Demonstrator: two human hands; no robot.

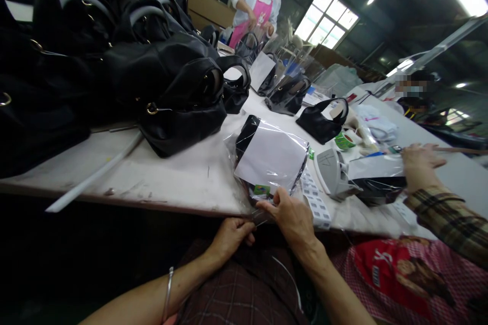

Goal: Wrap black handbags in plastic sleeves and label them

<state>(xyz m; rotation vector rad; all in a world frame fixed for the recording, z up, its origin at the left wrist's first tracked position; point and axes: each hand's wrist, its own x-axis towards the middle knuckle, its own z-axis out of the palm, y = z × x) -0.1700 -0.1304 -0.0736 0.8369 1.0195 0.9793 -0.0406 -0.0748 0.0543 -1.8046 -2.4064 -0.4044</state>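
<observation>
A black handbag with a white paper sheet, wrapped in a clear plastic bag, lies at the near edge of the white table. My left hand pinches the plastic bag's open end just below the table edge. My right hand grips the same end of the plastic near a small green label. Both hands are closed on the plastic.
A pile of black handbags fills the table's left. A grey label dispenser and label strips lie to the right. A co-worker's hand rests on another bagged handbag. A person in a pink apron stands at the far end.
</observation>
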